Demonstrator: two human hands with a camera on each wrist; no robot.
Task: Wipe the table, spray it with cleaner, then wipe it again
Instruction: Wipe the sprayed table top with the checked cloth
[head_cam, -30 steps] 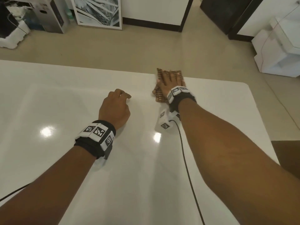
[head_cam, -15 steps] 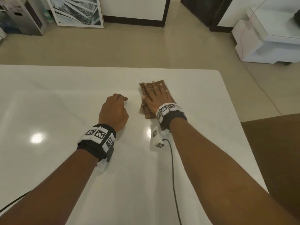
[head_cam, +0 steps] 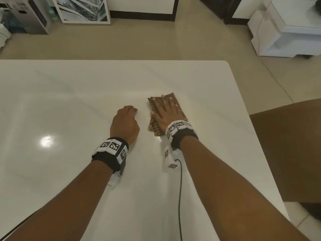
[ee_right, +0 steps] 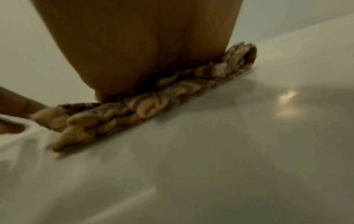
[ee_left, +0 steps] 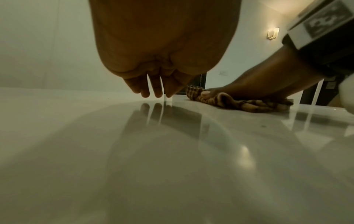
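Observation:
A folded brown patterned cloth (head_cam: 155, 103) lies on the glossy white table (head_cam: 69, 105), right of the middle. My right hand (head_cam: 165, 112) presses flat on it with its fingers spread and straight. In the right wrist view the palm (ee_right: 141, 50) bears down on the cloth (ee_right: 145, 109). My left hand (head_cam: 126, 122) rests on the table just left of the cloth with loosely curled fingers and holds nothing. The left wrist view shows its fingertips (ee_left: 156, 92) hanging just above the surface, with the cloth (ee_left: 229, 101) beyond them. No spray bottle is in view.
The table's far edge (head_cam: 121, 60) and right edge (head_cam: 250, 122) are close to the cloth. A brown chair seat (head_cam: 291, 146) stands at the right. Beyond, on the tiled floor, are a framed picture (head_cam: 83, 9), boxes (head_cam: 29, 16) and a white unit (head_cam: 286, 28).
My right hand has drawn the cloth back from the table's far edge toward me. The left hand has stayed in place, and my head has turned a little to the right.

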